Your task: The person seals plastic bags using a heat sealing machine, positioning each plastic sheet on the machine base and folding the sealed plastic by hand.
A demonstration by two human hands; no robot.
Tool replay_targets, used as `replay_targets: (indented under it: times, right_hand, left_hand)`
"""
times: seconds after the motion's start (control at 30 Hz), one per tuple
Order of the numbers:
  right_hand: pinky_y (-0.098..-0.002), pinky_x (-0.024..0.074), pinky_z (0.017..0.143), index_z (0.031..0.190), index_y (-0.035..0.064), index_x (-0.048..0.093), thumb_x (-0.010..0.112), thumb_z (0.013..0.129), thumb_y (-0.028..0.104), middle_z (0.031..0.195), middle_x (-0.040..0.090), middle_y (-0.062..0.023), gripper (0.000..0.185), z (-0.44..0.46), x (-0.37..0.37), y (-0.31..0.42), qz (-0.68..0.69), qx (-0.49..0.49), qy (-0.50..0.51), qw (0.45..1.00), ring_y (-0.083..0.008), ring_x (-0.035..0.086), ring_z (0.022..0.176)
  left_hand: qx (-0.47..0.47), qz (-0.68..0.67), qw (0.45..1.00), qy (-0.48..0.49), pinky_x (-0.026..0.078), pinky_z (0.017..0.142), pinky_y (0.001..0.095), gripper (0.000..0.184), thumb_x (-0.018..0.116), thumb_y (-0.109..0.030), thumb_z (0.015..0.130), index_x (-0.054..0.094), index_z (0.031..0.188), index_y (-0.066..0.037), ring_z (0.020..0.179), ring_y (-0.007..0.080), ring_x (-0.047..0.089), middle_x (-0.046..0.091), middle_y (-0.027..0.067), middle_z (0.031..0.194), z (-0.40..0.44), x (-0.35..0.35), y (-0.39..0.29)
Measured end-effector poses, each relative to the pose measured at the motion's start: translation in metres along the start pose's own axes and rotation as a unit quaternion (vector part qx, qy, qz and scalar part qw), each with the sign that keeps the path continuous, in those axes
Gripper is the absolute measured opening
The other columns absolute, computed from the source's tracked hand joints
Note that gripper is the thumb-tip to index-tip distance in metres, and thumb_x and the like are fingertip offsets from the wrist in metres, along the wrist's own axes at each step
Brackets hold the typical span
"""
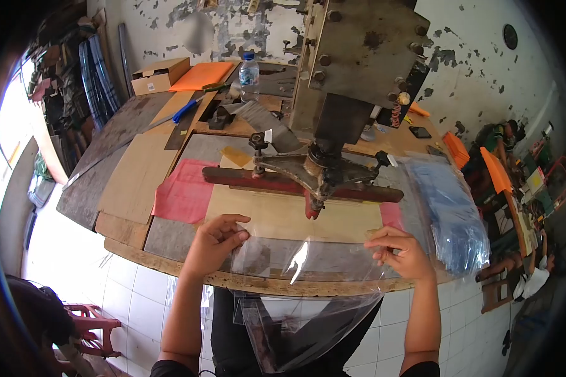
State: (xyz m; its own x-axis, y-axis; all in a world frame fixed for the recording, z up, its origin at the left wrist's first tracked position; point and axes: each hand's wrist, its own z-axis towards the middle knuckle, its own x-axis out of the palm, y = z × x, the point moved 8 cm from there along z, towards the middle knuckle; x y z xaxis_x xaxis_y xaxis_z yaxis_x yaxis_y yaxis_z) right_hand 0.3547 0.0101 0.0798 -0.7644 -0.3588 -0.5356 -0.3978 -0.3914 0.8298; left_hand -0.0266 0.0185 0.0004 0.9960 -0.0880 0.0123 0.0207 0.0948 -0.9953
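My left hand [219, 244] pinches the left upper corner of a clear plastic sheet [302, 333], thumb against curled fingers. At the other end my right hand [397, 252] grips the same sheet with thumb and fingertips. The sheet spans between both hands and droops over the table's front edge onto my lap. Beyond my hands stands a metal press with a long red-brown bar [358, 190]. Under the bar lies a pale yellow sheet [264, 217], with pink cloth [183, 191] at its left.
Bluish plastic sheets [446, 213] are piled to the right. Further back are a water bottle [249, 76], a cardboard box [160, 76], orange sheets [202, 76], a blue-handled cutter [185, 111] and a phone [419, 132]. Other people sit at far right; a red stool [94, 327] stands lower left.
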Motion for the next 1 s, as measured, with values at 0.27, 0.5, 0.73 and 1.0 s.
replay_targets:
  times: [0.27,0.5,0.73,1.0]
  right_hand:
    - [-0.0294,0.0608,0.08,0.11,0.0001,0.076,0.07,0.094,-0.009,0.107,0.073,-0.0082,0.02,0.005,-0.002,0.007,-0.032,0.029,0.077,0.996,-0.0162,0.073,0.09]
    - [-0.0321,0.057,0.08,0.099,-0.0004,0.075,0.076,0.094,0.004,0.094,0.077,-0.0081,0.007,0.013,-0.007,0.008,-0.115,0.094,0.122,0.981,-0.0176,0.073,0.087]
    - [-0.0343,0.0575,0.083,0.093,0.0002,0.076,0.08,0.088,0.002,0.093,0.078,-0.0084,0.006,0.017,-0.006,0.019,-0.148,0.032,0.173,0.973,-0.0206,0.076,0.089]
    - [-0.0332,0.0569,0.08,0.087,0.0009,0.079,0.079,0.088,0.006,0.091,0.079,-0.0071,0.005,0.022,-0.013,0.025,-0.188,0.075,0.128,0.971,-0.0191,0.073,0.084]
  left_hand:
    - [-0.003,0.017,0.999,0.029,0.055,0.079,0.0222,0.031,0.072,0.001,0.1,0.069,0.131,0.0,0.094,0.0086,0.071,0.075,0.0042,0.098,-0.007,-0.002,-0.021]
    - [-0.022,0.059,0.996,0.058,0.056,0.072,0.0229,0.031,0.071,0.002,0.1,0.068,0.13,0.0,0.092,0.0116,0.075,0.08,0.0087,0.098,-0.018,0.004,-0.05]
    - [0.011,0.064,0.996,0.06,0.058,0.072,0.0238,0.03,0.071,0.002,0.1,0.067,0.13,0.001,0.099,0.016,0.078,0.076,0.0055,0.094,-0.019,0.005,-0.055]
    - [0.026,0.052,0.996,0.066,0.057,0.072,0.0249,0.028,0.071,0.0,0.101,0.067,0.128,0.0,0.098,0.0163,0.078,0.076,0.0062,0.095,-0.019,0.005,-0.05]
